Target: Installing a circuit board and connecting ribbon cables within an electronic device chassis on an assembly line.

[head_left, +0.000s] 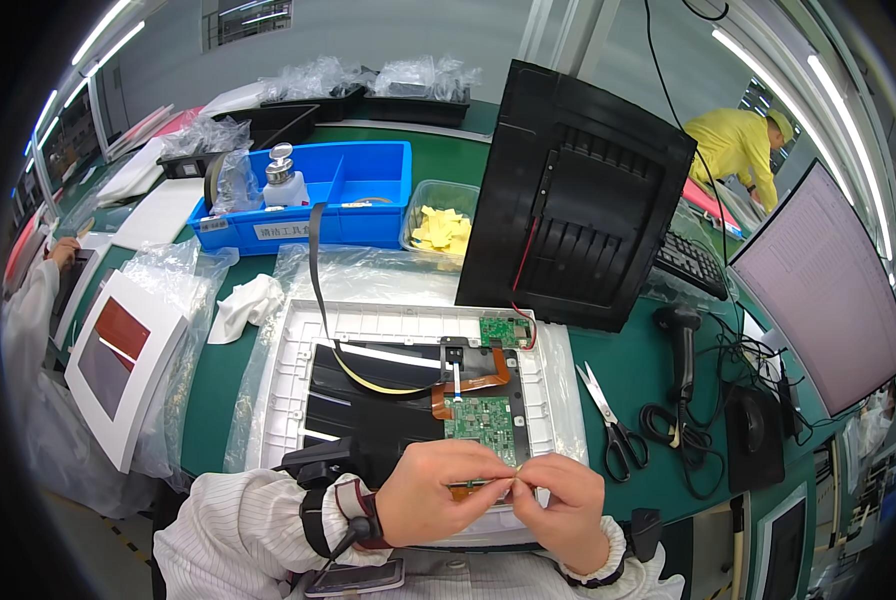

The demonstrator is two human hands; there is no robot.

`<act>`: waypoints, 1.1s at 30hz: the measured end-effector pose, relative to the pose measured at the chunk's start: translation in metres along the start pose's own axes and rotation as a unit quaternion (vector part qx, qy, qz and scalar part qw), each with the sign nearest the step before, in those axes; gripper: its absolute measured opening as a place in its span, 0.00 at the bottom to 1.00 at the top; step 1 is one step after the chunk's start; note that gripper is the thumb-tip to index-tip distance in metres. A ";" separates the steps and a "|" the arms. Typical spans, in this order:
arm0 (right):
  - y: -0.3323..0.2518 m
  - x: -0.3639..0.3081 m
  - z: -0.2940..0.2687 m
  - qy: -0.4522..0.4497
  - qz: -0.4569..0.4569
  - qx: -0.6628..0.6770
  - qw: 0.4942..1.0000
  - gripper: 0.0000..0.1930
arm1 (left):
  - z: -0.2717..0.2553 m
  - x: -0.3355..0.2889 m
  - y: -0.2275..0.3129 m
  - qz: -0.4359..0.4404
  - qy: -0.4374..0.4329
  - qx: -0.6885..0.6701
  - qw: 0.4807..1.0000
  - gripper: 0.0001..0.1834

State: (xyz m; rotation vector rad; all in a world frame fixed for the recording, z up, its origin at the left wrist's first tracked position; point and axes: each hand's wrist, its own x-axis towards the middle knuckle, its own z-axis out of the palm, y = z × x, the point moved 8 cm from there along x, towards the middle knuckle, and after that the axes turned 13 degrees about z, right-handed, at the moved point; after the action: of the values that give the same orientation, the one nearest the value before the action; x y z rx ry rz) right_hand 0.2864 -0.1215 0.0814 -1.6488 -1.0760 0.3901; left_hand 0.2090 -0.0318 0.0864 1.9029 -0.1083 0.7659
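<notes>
My left hand (440, 492) and my right hand (562, 504) meet over the near edge of an opened display unit, whose white frame (286, 390) lies on clear plastic. Both are closed in a pinch, fingertips touching; what they hold is too small and hidden to name. Just beyond my fingers is a green circuit board (480, 424), joined to an orange flex cable (488, 380). A smaller green board (505, 331) sits at the frame's far right corner. From the black panel (373, 420) a long black ribbon cable (315, 265) arches upward. Behind stands a black back cover (578, 190) with a red wire.
Scissors (610, 420), a barcode scanner (678, 355), tangled cables and a mouse (754, 418) lie right, beside a monitor (823, 290). A blue divided bin (368, 215) with a pump bottle (284, 180) and a tub of yellow pieces (442, 228) stand behind. Another person (733, 145) works beyond.
</notes>
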 end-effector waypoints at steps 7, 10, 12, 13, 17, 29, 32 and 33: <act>-0.003 0.000 -0.002 0.019 -0.014 -0.007 1.000 0.05 | -0.002 0.001 -0.004 -0.034 0.015 -0.034 0.999 0.06; 0.004 0.001 -0.003 0.021 0.003 0.012 1.000 0.04 | -0.002 0.001 -0.011 -0.051 0.009 -0.032 0.998 0.05; 0.010 0.001 -0.006 0.031 0.021 0.044 0.998 0.04 | -0.003 -0.002 -0.023 -0.094 0.050 -0.092 0.990 0.05; 0.011 -0.001 -0.006 0.030 0.019 0.045 0.998 0.04 | -0.003 -0.007 -0.033 -0.137 0.090 -0.153 0.975 0.05; 0.010 -0.003 -0.012 0.035 0.016 0.111 0.993 0.03 | -0.013 -0.008 -0.045 -0.160 0.154 -0.200 0.954 0.07; 0.041 -0.003 -0.032 0.079 0.107 0.358 0.924 0.04 | -0.133 0.091 -0.068 -0.112 0.255 -0.012 0.960 0.10; 0.040 -0.006 -0.023 0.048 0.088 0.350 0.931 0.03 | -0.156 0.120 -0.108 -0.107 0.282 0.086 0.950 0.10; 0.041 -0.006 -0.022 0.049 0.082 0.353 0.931 0.03 | -0.161 0.128 -0.123 -0.106 0.292 0.115 0.944 0.10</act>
State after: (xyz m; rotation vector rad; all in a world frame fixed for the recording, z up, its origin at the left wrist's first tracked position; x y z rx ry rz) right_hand 0.3175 -0.1403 0.0518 -1.0921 -0.6111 0.7039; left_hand 0.2856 0.1944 0.1020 1.7820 0.5676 1.1982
